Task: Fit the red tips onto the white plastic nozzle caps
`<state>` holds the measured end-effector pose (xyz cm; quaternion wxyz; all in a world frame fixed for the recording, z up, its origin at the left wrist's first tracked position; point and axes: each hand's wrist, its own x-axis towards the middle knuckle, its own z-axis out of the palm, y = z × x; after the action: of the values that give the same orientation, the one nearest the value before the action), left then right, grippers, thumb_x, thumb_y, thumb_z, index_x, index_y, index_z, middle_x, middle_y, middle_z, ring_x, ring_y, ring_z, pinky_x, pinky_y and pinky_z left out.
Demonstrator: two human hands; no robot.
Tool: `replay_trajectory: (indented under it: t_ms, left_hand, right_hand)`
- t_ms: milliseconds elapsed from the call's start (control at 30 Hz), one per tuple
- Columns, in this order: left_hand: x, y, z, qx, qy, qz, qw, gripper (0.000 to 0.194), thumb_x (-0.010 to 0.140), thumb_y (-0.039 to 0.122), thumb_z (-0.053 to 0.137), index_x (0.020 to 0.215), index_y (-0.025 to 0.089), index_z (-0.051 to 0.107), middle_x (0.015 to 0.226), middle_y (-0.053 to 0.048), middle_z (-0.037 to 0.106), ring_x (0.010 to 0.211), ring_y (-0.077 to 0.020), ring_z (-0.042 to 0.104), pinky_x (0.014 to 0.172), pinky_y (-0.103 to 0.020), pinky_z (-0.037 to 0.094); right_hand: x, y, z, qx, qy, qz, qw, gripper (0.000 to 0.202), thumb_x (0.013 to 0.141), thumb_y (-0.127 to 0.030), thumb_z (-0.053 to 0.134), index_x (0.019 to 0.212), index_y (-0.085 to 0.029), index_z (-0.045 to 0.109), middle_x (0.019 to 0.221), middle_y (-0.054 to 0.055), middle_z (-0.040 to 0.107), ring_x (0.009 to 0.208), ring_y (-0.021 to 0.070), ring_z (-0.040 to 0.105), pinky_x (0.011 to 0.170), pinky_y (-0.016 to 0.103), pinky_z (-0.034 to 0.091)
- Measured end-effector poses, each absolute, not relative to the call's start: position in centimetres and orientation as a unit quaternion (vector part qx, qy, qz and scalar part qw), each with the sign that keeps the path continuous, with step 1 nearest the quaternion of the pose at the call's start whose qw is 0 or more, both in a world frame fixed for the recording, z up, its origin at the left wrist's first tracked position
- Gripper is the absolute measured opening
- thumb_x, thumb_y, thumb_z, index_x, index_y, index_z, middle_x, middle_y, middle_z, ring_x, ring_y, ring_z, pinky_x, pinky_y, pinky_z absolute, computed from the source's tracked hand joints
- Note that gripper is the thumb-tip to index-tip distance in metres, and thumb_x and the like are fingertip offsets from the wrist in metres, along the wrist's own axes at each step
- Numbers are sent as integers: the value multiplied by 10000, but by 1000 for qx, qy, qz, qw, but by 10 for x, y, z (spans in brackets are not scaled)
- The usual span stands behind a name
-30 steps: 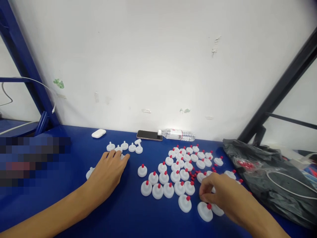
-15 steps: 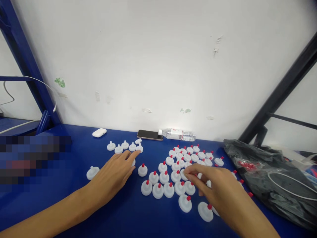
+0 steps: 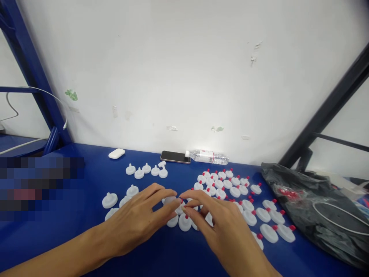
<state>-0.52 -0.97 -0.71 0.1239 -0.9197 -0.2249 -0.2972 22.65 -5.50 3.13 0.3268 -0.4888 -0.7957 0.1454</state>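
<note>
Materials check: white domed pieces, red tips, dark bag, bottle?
White domed pieces: probably moulded plastic, smooth and slightly translucent.
Red tips: likely plastic, from the even solid colour; rubber possible, too small to tell.
Dark bag: looks like thin plastic film, creased with a soft sheen.
Bottle: apparently clear, glossy plastic; see-through with bright highlights.
</note>
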Motion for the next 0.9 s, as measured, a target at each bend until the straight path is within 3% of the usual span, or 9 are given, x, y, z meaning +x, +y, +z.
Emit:
replay_trajectory:
  t_ms: [100, 267, 467, 900]
  left_hand:
    - [-5, -11, -5, -921, -228, -293, 116, 383, 1062, 138, 535, 1442, 177, 542, 1209, -140, 673, 1026, -239, 600, 844, -370, 590]
    - [-6, -11, -7, -918, -228, -300, 120, 399, 1069, 129, 496, 1461, 199, 524, 1203, -137, 665, 1052, -222, 623, 846, -327, 593]
    - [-7, -10, -10, -913, -227, -310, 135, 425, 1038, 104, 533, 1448, 217, 537, 1217, -137, 647, 1026, -218, 638, 789, -302, 585]
    - [-6, -14, -10, -911, -259, -286, 147, 535, 1016, 44, 463, 1509, 250, 491, 1208, -126, 648, 973, -215, 646, 711, -279, 574]
  right_hand:
    - [227, -56, 34, -481, -795, 169, 328, 183, 1007, -238, 643, 1144, -340, 709, 909, -85, 815, 734, 156, 772, 540, 219, 440]
    - [227, -55, 32, -472, -806, 148, 326, 244, 1006, -214, 629, 1191, -357, 701, 986, -86, 821, 764, 166, 780, 620, 237, 485]
    - [229, -55, 32, -483, -795, 126, 346, 150, 1019, -248, 616, 1109, -323, 710, 860, -75, 814, 677, 152, 770, 534, 218, 452]
    - [229, -54, 30, -468, -810, 104, 337, 174, 1052, -286, 554, 1131, -313, 707, 852, -56, 806, 618, 150, 733, 534, 220, 476]
